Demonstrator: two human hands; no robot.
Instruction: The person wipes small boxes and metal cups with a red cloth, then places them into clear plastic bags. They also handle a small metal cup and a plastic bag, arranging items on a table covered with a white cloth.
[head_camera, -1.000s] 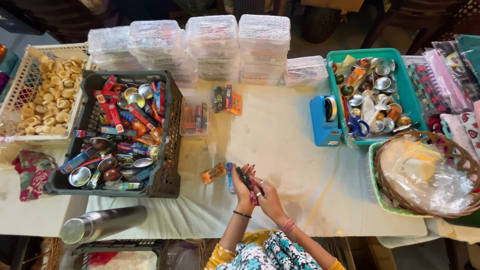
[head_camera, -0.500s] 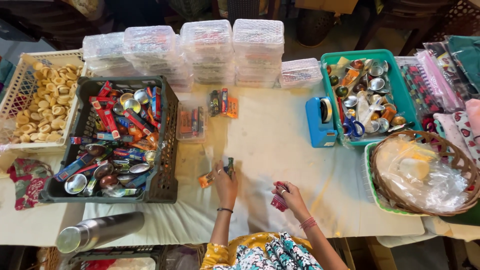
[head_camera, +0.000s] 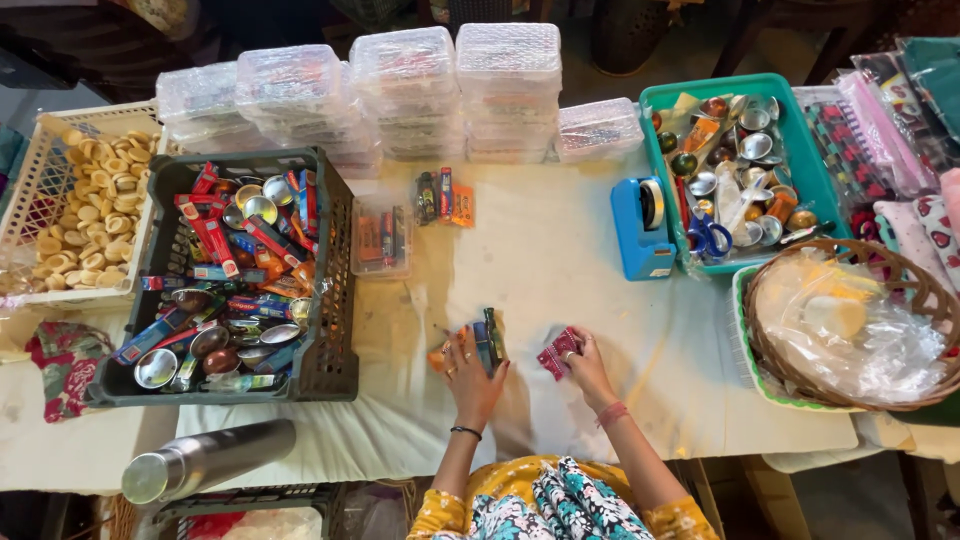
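**Small packets in both my hands at the near edge of the table**

My left hand (head_camera: 470, 370) lies on the white tablecloth (head_camera: 560, 270), its fingers closed around a few small packets (head_camera: 487, 338), dark and blue ones standing up between thumb and fingers, with an orange packet (head_camera: 437, 357) lying just beside the thumb. My right hand (head_camera: 588, 362) is a little apart from the left and grips a small red patterned packet (head_camera: 556, 352) by its edge. Both hands are low on the cloth, close to my body.

To the left stands a dark plastic crate (head_camera: 338, 300) filled with red and blue packets and small round metal cups. Beyond it a white basket (head_camera: 40, 190) holds pale ring-shaped pieces. A small clear box (head_camera: 380, 240) with packets inside sits next to the crate, and a few loose packets (head_camera: 443, 197) lie further up the table. Stacks of clear lidded boxes (head_camera: 405, 90) line the far edge. To the right are a blue tape dispenser (head_camera: 642, 232), a teal tray (head_camera: 810, 175) of metal cups and scissors, and a wicker basket (head_camera: 770, 360) with clear plastic inside. A steel flask (head_camera: 210, 460) lies near the left corner.
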